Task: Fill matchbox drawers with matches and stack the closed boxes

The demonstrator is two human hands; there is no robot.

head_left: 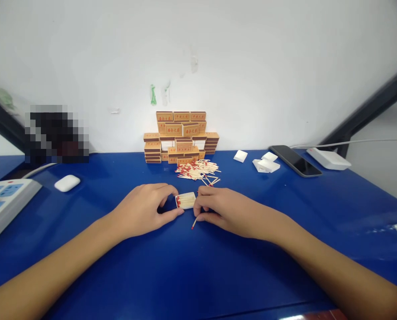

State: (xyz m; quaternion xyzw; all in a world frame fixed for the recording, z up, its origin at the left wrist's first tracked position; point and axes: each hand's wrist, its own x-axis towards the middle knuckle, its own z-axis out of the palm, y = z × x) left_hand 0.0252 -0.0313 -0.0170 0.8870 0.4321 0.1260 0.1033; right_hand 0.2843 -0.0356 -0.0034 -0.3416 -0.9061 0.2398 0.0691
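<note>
At the centre of the frame, a matchbox tray (189, 193) is lightly gripped at its left end between the thumb and index finger of the left hand (148, 206), and a layer of matchsticks (186, 202) lies in it, red heads to the left. Just beside its right end, a single matchstick (194, 223) is pinched in the fingertips of the right hand (223, 206), its head pointing down and to the left over the blue table (198, 275). The tray could be tipped or slid if it were pressed by the right knuckles, since it is steadied at one end only. The pinched stick might be dropped if its thin shaft were rolled between the fingers. Above the right hand, loose matchsticks (212, 180) and a heaped pile (198, 169) could be scattered by a brushing knuckle. The stacked matchboxes (181, 129), in the upper centre directly behind the pile, could be toppled by a careless reach, their upper rows being set over gaps.
</note>
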